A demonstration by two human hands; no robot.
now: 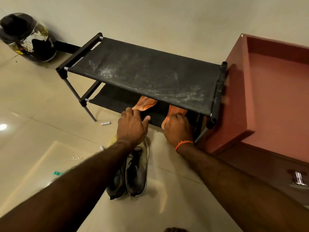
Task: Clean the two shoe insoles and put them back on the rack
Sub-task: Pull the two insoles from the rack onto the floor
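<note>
We take the rack [142, 71] as our landmark: a black frame with two fabric shelves, the top one streaked with pale dust. To its right, just beside its end post, stands a reddish-brown cabinet [242, 101]. Well off to the rack's left, against the wall, a dark helmet [26, 37] sits on the floor. In front of the rack, a pair of dark shoes [132, 171] lies side by side on the tiles.

On the rack's lower shelf we see two orange insoles, each partly hidden under the top shelf. The left insole [146, 102] shows a glossy, creased heel end pointing toward us. The right insole [175, 113] sticks out past the shelf's front edge, its near end pale and worn.

Our left hand [132, 126] reaches to the lower shelf, palm down, fingers curled at the near tip of the left insole and thumb stretched out to the right; we cannot tell whether it grips or only touches. Our right hand [178, 129], an orange band [184, 144] on its wrist, is curled over the near end of the right insole, holding it.
</note>
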